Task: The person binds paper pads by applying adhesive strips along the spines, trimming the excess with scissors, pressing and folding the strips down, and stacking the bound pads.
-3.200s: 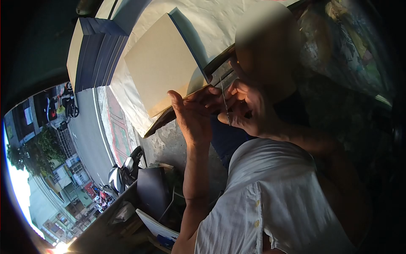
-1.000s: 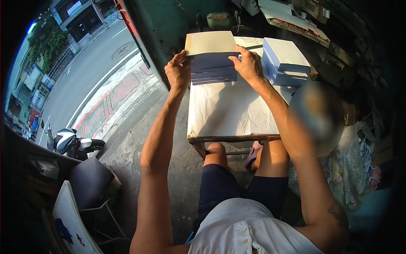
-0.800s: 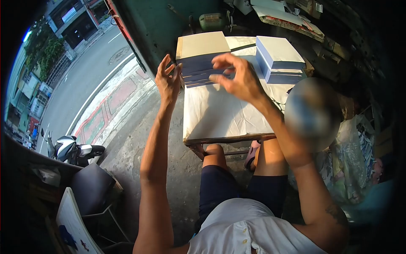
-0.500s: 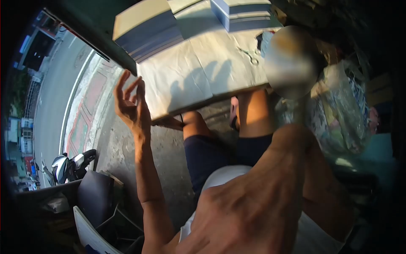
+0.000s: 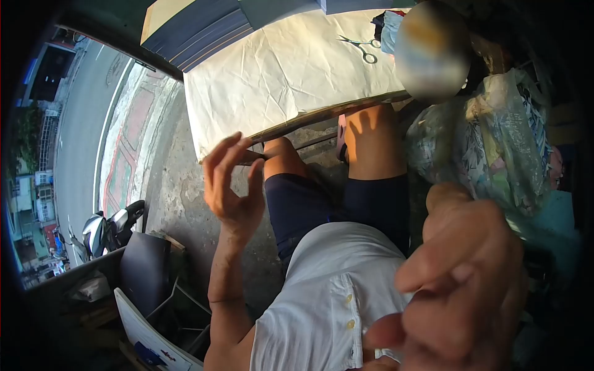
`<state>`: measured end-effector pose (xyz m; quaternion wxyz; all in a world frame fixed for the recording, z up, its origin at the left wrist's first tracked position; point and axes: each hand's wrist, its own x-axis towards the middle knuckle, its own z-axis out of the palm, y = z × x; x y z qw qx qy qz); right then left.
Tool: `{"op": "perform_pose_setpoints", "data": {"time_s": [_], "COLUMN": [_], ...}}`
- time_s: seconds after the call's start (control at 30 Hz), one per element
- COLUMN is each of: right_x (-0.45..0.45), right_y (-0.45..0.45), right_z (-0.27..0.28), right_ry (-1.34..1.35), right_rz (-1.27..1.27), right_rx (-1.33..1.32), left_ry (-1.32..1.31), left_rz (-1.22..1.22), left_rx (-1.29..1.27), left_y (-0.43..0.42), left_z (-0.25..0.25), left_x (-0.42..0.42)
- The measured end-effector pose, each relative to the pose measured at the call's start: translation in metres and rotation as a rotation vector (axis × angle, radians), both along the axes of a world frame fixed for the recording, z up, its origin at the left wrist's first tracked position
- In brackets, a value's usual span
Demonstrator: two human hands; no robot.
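Observation:
My left hand (image 5: 232, 185) hangs in the air just off the near left corner of the paper-covered table (image 5: 247, 74). Its fingers are loosely bent and apart, with nothing in them. Very close to the camera at lower right is my right hand (image 5: 464, 272), large in view. Its fingers curl, but a gap shows between thumb and forefinger, and I see nothing held there. A pair of scissors (image 5: 366, 49) lies on the table's white paper, away from both hands. A small bundle of cloth (image 5: 390, 32) sits beside the scissors.
Blue stacked pieces (image 5: 201, 37) line the table's far side. A blurred oval covers its right end. At right stands a clear plastic bag (image 5: 495, 142) full of scraps. A dark chair (image 5: 145, 263) is at lower left, and a motorbike (image 5: 102, 232) stands near the road.
My right hand has swung right and turned, uncovering the white shirt. My left hand has come down and right, away from the table's left edge. The view has tilted down.

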<state>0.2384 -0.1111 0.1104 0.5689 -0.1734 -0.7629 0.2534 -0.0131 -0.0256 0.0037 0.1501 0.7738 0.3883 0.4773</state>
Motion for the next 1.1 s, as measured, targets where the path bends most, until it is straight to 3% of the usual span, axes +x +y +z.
{"op": "perform_pose_setpoints", "data": {"time_s": [0.07, 0.17, 0.2, 0.23, 0.3, 0.33, 0.37, 0.4, 0.43, 0.5, 0.6, 0.67, 0.73, 0.8, 0.87, 0.97, 1.03, 1.1], "right_x": [0.021, 0.065, 0.087, 0.118, 0.169, 0.188, 0.185, 0.226, 0.210, 0.181, 0.163, 0.174, 0.195, 0.216, 0.225, 0.199, 0.187, 0.192], "right_y": [-0.001, 0.008, 0.015, 0.006, -0.028, -0.052, -0.074, -0.154, -0.176, -0.204, -0.208, -0.187, -0.152, -0.102, -0.061, -0.013, 0.020, 0.069], "right_z": [-0.004, -0.042, -0.066, -0.099, -0.173, -0.219, -0.238, -0.374, -0.378, -0.377, -0.349, -0.313, -0.275, -0.244, -0.200, -0.140, -0.111, -0.090], "right_ry": [0.036, 0.170, 0.225, 0.133, -0.433, -0.730, -1.116, -1.404, -1.431, -1.306, -0.890, -0.537, -0.223, -0.087, -0.015, 0.013, 0.083, 0.121], "right_rz": [-0.257, -0.847, -0.980, -1.153, -1.414, -1.362, -1.152, -0.937, -0.598, -0.197, 0.020, -0.126, -0.525, -1.006, -1.197, -1.245, -1.256, -1.144], "right_rx": [0.038, -0.090, -0.153, -0.364, -0.818, -1.056, -1.330, -0.850, -1.231, -1.507, -1.658, -1.596, -1.348, -0.934, -0.847, -0.690, -0.649, -0.438], "left_ry": [0.145, 0.195, 0.344, 0.499, 0.569, 0.652, 0.650, 0.680, 0.709, 0.717, 0.713, 0.621, 0.539, 0.402, 0.331, 0.387, 0.375, 0.256], "left_rz": [-0.082, -0.273, -0.313, -0.354, -0.399, -0.412, -0.433, -0.421, -0.404, -0.432, -0.522, -0.644, -0.673, -0.706, -0.619, -0.328, -0.134, 0.045], "left_rx": [0.034, -0.119, -0.224, -0.328, -0.365, -0.415, -0.397, -0.439, -0.475, -0.432, -0.391, -0.352, -0.308, -0.163, 0.052, 0.276, 0.283, -0.056], "left_y": [-0.016, -0.032, -0.036, -0.039, -0.037, -0.037, -0.038, -0.036, -0.031, -0.029, -0.021, -0.012, 0.009, 0.042, 0.086, 0.170, 0.238, 0.286], "left_z": [-0.006, -0.035, -0.042, -0.050, -0.069, -0.074, -0.076, -0.076, -0.077, -0.077, -0.067, -0.043, 0.000, 0.040, 0.070, 0.107, 0.098, 0.082], "left_x": [0.010, 0.017, 0.017, 0.017, 0.012, 0.011, 0.012, 0.016, 0.021, 0.034, 0.050, 0.060, 0.073, 0.092, 0.123, 0.183, 0.215, 0.238]}}
